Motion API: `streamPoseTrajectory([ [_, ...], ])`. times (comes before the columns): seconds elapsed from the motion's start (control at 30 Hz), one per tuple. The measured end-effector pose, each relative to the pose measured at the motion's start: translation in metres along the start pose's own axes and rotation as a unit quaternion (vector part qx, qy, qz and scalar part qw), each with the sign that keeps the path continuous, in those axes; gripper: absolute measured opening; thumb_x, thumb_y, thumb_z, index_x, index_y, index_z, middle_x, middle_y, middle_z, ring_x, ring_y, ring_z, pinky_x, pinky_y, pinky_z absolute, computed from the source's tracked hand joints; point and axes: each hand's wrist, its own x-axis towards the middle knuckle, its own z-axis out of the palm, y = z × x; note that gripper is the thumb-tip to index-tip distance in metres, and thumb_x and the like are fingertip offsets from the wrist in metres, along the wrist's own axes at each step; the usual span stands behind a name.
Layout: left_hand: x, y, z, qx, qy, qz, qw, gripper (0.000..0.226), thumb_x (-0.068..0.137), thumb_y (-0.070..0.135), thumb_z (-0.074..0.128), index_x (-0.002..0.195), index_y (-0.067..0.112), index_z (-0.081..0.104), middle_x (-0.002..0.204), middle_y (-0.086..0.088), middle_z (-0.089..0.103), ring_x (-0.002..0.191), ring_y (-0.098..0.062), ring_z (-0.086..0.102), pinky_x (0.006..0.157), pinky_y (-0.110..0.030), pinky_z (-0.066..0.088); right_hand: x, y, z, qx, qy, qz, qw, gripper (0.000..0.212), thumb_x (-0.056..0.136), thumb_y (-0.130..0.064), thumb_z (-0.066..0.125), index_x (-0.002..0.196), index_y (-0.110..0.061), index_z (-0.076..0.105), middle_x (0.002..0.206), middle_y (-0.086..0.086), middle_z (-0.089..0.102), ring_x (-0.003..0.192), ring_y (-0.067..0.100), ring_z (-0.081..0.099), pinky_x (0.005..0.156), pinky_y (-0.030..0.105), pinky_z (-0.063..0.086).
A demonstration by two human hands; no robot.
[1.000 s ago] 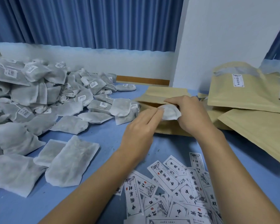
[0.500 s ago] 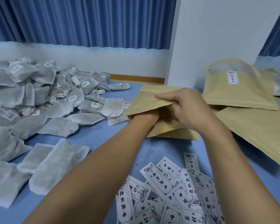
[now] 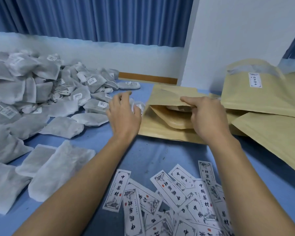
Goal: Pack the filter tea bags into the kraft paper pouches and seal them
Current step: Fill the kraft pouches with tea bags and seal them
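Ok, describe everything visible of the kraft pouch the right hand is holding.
The kraft pouch is plain tan paper, unlabelled, lying low over the blue table with its mouth toward the person. The right hand pinches the upper lip and lifts it, so the mouth gapes; a pale tea bag shows inside. A small notch marks its far right corner.

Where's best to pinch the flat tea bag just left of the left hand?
Pinch the tea bag by its tapered right end, from above on the pouch side. It lies flat on the table; that end is free, while its far edge borders the pile.
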Motion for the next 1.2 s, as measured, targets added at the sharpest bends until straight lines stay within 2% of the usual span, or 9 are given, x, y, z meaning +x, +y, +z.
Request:
streamPoseTrajectory([
  [0.13,0.006,-0.035,0.013,0.083,-0.155,-0.021,0.984,0.047,0.093,0.015,0.054,0.139,0.021,0.047,0.137,-0.013,0.048,0.127,-0.035,0.044,0.096,-0.047,0.044,0.0,-0.005,0.003,-0.015,-0.028,-0.007,0.999,0.065,0.089,0.002,0.047,0.13,-0.046,0.062,0.106,0.012,0.072,0.094,0.037,0.061,0.08,0.036,0.05],
  [0.23,0.002,-0.035,0.01,-0.016,-0.07,-0.051,0.996,0.036,0.085,0.0,0.051,0.116,0.015,0.06,0.111,-0.01,0.064,0.104,-0.032,0.057,0.074,-0.037,0.042,-0.001,-0.005,0.005,-0.003,-0.035,-0.006,0.999,0.064,0.09,0.001,0.046,0.13,-0.045,0.062,0.107,0.012,0.072,0.093,0.038,0.062,0.083,0.04,0.054],
  [0.37,-0.009,-0.015,-0.002,-0.154,0.08,-0.065,0.983,0.007,0.091,0.009,0.055,0.092,0.015,0.057,0.095,-0.006,0.062,0.092,-0.031,0.057,0.073,-0.04,0.044,-0.002,-0.005,0.005,0.014,-0.029,-0.002,0.999,0.063,0.09,0.002,0.045,0.129,-0.043,0.064,0.105,0.011,0.073,0.089,0.036,0.061,0.08,0.04,0.054],
  [0.5,-0.032,0.014,-0.022,-0.232,0.194,0.191,0.934,0.016,0.084,0.01,0.066,0.098,0.007,0.058,0.094,-0.01,0.058,0.087,-0.03,0.05,0.078,-0.041,0.042,-0.001,-0.004,0.003,0.03,-0.013,0.006,0.999,0.06,0.091,0.0,0.043,0.128,-0.041,0.066,0.109,0.011,0.072,0.093,0.035,0.061,0.083,0.039,0.053],
  [0.67,-0.07,0.041,-0.02,-0.075,0.036,0.488,0.869,0.011,0.086,-0.001,0.063,0.095,0.002,0.069,0.088,-0.017,0.066,0.073,-0.031,0.056,0.063,-0.04,0.045,-0.002,-0.008,-0.005,0.118,0.012,0.012,0.993,0.057,0.088,0.002,0.043,0.119,-0.036,0.072,0.115,0.001,0.074,0.104,0.025,0.064,0.093,0.033,0.052],
  [0.87,-0.051,0.091,-0.006,0.068,-0.167,0.244,0.953,0.022,0.088,0.008,0.06,0.108,0.014,0.062,0.108,-0.013,0.062,0.098,-0.037,0.062,0.068,-0.04,0.041,-0.001,-0.015,-0.02,0.201,-0.064,-0.004,0.977,0.058,0.088,0.006,0.044,0.113,-0.037,0.075,0.114,-0.006,0.074,0.104,0.014,0.068,0.091,0.032,0.057],
  [1.03,-0.001,0.107,0.023,0.013,-0.209,0.08,0.975,0.031,0.103,0.031,0.044,0.132,0.024,0.053,0.141,-0.003,0.053,0.132,-0.024,0.046,0.114,-0.036,0.032,0.004,-0.012,-0.026,0.168,-0.036,0.004,0.985,0.056,0.089,0.002,0.047,0.115,-0.04,0.073,0.117,0.0,0.073,0.108,0.023,0.065,0.098,0.036,0.052],
  [1.13,-0.011,0.107,0.033,0.038,-0.331,0.125,0.935,0.044,0.1,0.031,0.049,0.143,0.022,0.045,0.148,-0.005,0.047,0.138,-0.025,0.042,0.116,-0.038,0.032,0.0,-0.008,-0.02,0.127,-0.04,0.017,0.991,0.057,0.089,0.001,0.045,0.114,-0.043,0.072,0.118,0.004,0.071,0.102,0.026,0.064,0.094,0.036,0.052],
  [1.2,-0.031,0.107,0.026,0.085,-0.328,0.165,0.926,0.04,0.094,0.025,0.056,0.133,0.019,0.051,0.135,-0.012,0.057,0.125,-0.033,0.054,0.095,-0.041,0.046,0.0,-0.007,-0.015,0.128,-0.027,0.021,0.991,0.056,0.091,0.0,0.044,0.115,-0.042,0.072,0.115,0.006,0.072,0.098,0.028,0.063,0.091,0.036,0.053],
])
